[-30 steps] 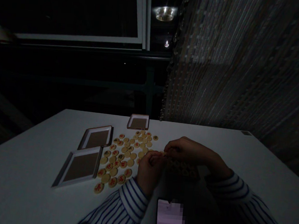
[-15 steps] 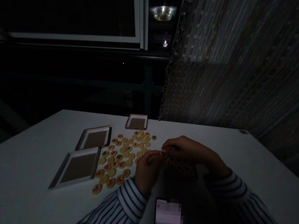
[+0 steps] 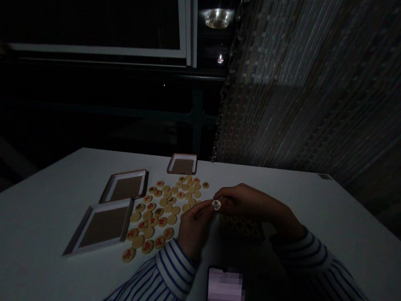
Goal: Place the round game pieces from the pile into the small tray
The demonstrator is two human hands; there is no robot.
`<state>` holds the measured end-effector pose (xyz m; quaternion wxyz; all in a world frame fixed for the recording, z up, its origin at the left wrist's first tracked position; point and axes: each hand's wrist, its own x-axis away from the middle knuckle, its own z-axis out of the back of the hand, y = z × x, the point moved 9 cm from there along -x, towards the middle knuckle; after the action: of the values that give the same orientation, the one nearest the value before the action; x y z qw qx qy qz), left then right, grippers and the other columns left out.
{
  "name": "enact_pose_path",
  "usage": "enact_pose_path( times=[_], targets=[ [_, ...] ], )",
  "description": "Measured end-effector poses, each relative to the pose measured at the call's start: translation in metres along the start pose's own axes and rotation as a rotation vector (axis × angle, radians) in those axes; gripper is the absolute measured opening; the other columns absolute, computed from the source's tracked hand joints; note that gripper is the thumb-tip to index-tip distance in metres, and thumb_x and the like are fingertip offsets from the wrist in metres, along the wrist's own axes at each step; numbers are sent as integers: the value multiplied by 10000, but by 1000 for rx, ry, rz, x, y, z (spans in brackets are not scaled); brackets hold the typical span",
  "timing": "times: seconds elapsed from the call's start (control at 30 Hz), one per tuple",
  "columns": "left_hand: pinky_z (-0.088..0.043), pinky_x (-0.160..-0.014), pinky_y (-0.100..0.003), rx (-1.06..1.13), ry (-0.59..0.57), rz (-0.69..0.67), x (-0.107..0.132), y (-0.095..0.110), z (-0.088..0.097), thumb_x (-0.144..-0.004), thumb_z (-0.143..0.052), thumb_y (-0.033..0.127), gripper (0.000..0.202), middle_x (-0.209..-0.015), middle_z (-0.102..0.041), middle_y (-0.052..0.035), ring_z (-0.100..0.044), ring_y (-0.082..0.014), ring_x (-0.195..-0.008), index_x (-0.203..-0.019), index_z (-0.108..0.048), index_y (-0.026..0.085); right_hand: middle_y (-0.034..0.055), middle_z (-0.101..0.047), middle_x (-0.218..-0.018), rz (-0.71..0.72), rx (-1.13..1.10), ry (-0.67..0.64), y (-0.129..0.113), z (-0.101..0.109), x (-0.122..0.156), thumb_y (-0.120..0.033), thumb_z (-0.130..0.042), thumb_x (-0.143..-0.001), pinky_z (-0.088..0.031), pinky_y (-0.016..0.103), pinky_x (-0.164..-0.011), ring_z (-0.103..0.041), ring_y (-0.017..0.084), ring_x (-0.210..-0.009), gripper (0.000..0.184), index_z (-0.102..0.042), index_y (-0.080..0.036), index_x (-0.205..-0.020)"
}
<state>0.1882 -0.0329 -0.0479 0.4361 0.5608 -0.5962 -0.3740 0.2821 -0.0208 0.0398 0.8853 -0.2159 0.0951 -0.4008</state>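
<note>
The scene is dim. My left hand (image 3: pixel 194 227) and my right hand (image 3: pixel 248 204) meet above the white table (image 3: pixel 37 248), both with fingers pinched round one small round game piece (image 3: pixel 216 205) held up between them. Several more round tan pieces (image 3: pixel 162 208) with red or dark marks lie spread on the table just left of my left hand. A darker cluster of pieces (image 3: pixel 241 225) lies in shadow under my right hand. Both sleeves are white with blue stripes.
Three shallow square trays with brown insides lie on the table: a near one (image 3: pixel 100 228), a middle one (image 3: pixel 125 188) and a small far one (image 3: pixel 182 164). A phone (image 3: pixel 225 295) lies by my left forearm. A woven curtain (image 3: pixel 314 85) hangs behind; dark window at left.
My hands have lifted slightly and the small piece now shows pale between the fingertips. The view has drifted a little to the right.
</note>
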Motion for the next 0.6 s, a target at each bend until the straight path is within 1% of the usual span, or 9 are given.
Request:
enact_pose_path(
  times=[0.1,0.23,0.4,0.5,0.6],
  targets=[
    [-473,-697,-224,66,-22,29,0,-4,-2,-626,-689,313,310,-820,-695,-58,-624,-146,-773,-880,-661,138,11,-644,-770,-9,38,16,1,1,0,-341,-504,-788,-372,206,-571,-557,123,-657,251,-613,-213,-975],
    [-480,-667,-225,81,-4,40,0,-4,-2,-596,-711,308,304,-771,-695,-54,-629,-149,-736,-840,-662,134,24,-649,-817,1,105,27,0,1,-2,-330,-496,-788,-380,223,-608,-560,135,-694,244,-613,-213,-967],
    [-480,-706,-231,83,-15,21,1,-1,-3,-615,-694,310,291,-819,-696,-63,-630,-146,-768,-847,-664,138,37,-645,-846,8,144,48,-3,1,-3,-324,-508,-774,-376,239,-634,-560,146,-725,238,-617,-202,-947],
    [-483,-701,-246,21,-2,2,0,-1,-1,-623,-683,322,311,-814,-696,-70,-630,-149,-754,-876,-661,142,36,-646,-844,-39,166,72,2,5,-2,-354,-523,-762,-373,241,-641,-563,153,-736,257,-616,-206,-949],
    [-482,-699,-257,-130,-3,-76,-1,-1,0,-653,-654,302,289,-816,-694,-76,-629,-151,-753,-895,-650,144,44,-652,-837,-111,227,115,11,13,1,-359,-502,-774,-367,245,-654,-569,165,-752,266,-614,-204,-959]
  ],
)
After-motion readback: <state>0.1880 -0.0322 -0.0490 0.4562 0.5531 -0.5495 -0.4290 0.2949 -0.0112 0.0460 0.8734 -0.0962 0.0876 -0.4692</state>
